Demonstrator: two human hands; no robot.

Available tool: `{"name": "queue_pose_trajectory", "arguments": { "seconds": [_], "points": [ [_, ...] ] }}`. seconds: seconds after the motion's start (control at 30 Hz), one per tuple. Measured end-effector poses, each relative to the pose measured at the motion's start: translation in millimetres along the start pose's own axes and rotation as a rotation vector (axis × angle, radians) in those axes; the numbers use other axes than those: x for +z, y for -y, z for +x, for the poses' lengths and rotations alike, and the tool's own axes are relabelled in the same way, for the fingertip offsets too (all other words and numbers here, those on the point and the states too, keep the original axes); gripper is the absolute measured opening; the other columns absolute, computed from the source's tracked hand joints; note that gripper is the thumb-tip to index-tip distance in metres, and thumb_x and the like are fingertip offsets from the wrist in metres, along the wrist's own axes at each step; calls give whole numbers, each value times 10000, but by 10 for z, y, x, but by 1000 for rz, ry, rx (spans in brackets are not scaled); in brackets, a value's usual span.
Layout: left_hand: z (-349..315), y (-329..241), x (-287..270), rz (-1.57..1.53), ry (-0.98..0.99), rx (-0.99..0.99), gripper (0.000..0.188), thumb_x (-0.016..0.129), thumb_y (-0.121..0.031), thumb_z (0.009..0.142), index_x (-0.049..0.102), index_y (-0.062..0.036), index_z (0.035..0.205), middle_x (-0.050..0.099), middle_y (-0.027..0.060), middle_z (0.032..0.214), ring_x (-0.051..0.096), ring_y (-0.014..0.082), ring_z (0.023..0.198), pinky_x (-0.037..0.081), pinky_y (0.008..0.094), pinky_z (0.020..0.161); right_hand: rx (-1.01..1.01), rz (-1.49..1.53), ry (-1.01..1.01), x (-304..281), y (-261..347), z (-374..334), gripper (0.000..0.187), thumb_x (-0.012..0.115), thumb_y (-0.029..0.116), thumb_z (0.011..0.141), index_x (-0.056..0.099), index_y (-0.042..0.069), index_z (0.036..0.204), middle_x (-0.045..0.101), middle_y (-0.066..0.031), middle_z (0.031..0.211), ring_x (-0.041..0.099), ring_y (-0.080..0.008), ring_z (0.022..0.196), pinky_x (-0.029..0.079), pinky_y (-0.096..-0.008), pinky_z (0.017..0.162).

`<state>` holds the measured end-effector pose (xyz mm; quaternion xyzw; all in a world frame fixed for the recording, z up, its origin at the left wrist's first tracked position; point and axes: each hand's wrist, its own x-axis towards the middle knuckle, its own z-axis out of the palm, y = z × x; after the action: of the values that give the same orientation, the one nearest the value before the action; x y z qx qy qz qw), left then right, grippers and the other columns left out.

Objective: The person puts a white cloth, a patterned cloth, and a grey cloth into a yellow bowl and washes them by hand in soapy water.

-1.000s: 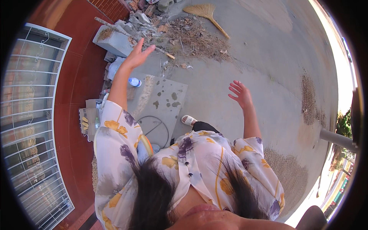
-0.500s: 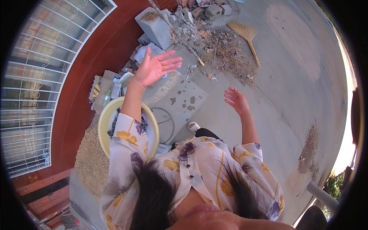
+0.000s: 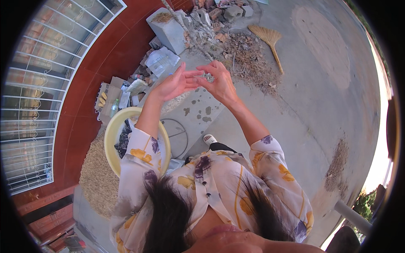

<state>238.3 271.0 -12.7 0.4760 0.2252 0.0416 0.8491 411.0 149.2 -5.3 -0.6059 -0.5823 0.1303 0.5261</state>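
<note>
My left hand (image 3: 177,84) is raised above the far side of the yellow basin, palm turned up and fingers stretched toward the right. My right hand (image 3: 220,82) meets it from the right, its curved fingers and thumb at the left fingertips. A greyish-white patch shows in the gap between the right thumb and fingers; it may be litter on the ground behind. No held object can be made out in either hand. Below my left forearm stands the yellow basin (image 3: 110,154), with dark wet cloth (image 3: 123,137) in it, partly hidden by my sleeve.
A wire ring stand (image 3: 185,139) lies right of the basin. Beyond are a straw broom (image 3: 270,38), dry sweepings (image 3: 249,59), a pale block (image 3: 168,33) and rubble. At left are a clear bottle (image 3: 114,108), a gravelly heap (image 3: 97,177) and a barred window (image 3: 38,105).
My right hand has swung up and left from the right side to meet my left hand. The left hand has dipped slightly and its fingers now point at the right hand.
</note>
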Motion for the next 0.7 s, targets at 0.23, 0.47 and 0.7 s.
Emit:
{"name": "queue_pose_trajectory", "arguments": {
  "seconds": [0.23,0.47,0.7],
  "points": [
    [-28,152,18,42,-91,30,731,270,-622,999,398,-26,1402,503,143,1370,499,275,1281,351,413,1117,-99,-42,85,303,-92,108,192,779,209,738,751,73,870,584,-83,800,581,-270,821,485,-397,684],
    [-87,275,-112,-8,-132,-50,728,271,-612,1004,448,-20,1390,520,157,1370,502,280,1285,366,403,1098,45,129,308,246,-220,272,133,716,165,834,740,45,885,633,-73,847,592,-205,760,477,-327,661],
    [-393,339,-288,-73,-260,-74,732,280,-607,1005,415,-29,1434,517,198,1389,531,302,1262,412,416,1056,420,923,387,-653,-1200,844,157,655,164,922,692,21,973,663,-48,902,622,-112,870,488,-271,755]
  ]
}}
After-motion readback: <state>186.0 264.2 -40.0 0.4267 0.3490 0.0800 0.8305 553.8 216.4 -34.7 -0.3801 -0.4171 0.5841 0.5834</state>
